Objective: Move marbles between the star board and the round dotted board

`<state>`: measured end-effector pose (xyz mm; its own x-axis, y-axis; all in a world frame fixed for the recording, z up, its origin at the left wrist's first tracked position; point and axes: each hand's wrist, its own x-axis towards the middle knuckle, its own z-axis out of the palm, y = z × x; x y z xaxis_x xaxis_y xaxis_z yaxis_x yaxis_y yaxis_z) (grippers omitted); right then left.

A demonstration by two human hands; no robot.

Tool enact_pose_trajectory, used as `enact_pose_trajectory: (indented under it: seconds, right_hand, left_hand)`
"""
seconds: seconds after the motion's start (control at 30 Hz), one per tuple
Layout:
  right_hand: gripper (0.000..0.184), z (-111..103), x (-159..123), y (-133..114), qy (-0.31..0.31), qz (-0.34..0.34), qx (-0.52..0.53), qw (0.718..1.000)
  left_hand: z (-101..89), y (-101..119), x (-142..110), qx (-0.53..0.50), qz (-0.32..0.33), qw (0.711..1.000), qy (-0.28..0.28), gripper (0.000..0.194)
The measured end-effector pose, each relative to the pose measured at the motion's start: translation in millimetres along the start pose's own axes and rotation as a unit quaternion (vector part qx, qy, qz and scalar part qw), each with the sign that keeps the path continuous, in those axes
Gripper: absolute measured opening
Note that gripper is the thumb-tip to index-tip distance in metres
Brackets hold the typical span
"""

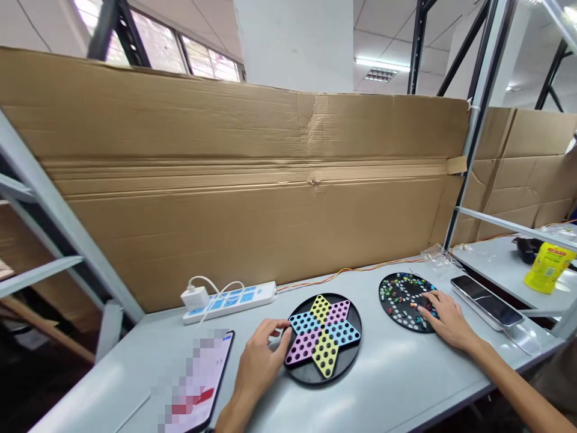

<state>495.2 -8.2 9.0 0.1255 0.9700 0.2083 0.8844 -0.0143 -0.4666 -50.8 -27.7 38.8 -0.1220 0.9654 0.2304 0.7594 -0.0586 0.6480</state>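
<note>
A Chinese checkers board (pixel 321 380) lies on the grey table; its raised star has yellow, pink and blue points with dark holes. My left hand (pixel 264 355) is at the board's left edge, thumb and forefinger curved against the rim. To the right is a round black tray (pixel 391 313) with many small coloured and clear marbles (pixel 399 294) scattered over it. Over that tray's right side my right hand (pixel 444 316) reaches in, fingers apart and tips among the marbles. Its palm side is hidden, and I see no marble between the fingertips.
A phone (pixel 205 385) with a lit screen lies at left, below a white power strip (pixel 252 296) with a plugged-in charger. Right of the tray, a dark-screened phone (pixel 487 299) rests on a white box. Cardboard (pixel 270 234) walls the back; a yellow pouch (pixel 547 267) stands far right.
</note>
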Motion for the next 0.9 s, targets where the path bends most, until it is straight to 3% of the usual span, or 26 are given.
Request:
enact_pose_trajectory:
  seconds: [0.13, 0.23, 0.37, 0.43, 0.53, 0.7, 0.9]
  right_hand:
    - [0.059, 14, 12, -32, 0.044, 0.019, -0.019, 0.999]
    - [0.06, 30, 9, -72, 0.04, -0.066, 0.008, 0.997]
    - [0.078, 65, -9, -130, -0.092, -0.262, 0.062, 0.959]
    - [0.088, 79, -17, -149, -0.154, -0.303, 0.086, 0.937]
    - [0.086, 87, -25, -159, -0.193, -0.303, 0.101, 0.928]
    - [0.084, 82, -27, -154, -0.171, -0.303, 0.095, 0.933]
    - [0.079, 85, -30, -156, -0.156, -0.305, 0.095, 0.935]
  left_hand:
    - [3.0, 0, -3, 0.032, 0.01, 0.999, -0.015, 0.049]
    - [9.3, -1, -7, 0.065, 0.016, 0.997, -0.046, 0.071]
    - [15.1, -4, -13, 0.099, 0.044, 0.986, -0.129, 0.115]
    - [14.7, -5, -15, 0.11, 0.051, 0.981, -0.154, 0.121]
    - [13.0, -4, -17, 0.119, 0.053, 0.978, -0.165, 0.11]
    - [14.3, -3, -18, 0.135, 0.049, 0.974, -0.177, 0.105]
    - [18.9, -10, -18, 0.14, 0.068, 0.977, -0.147, 0.1]
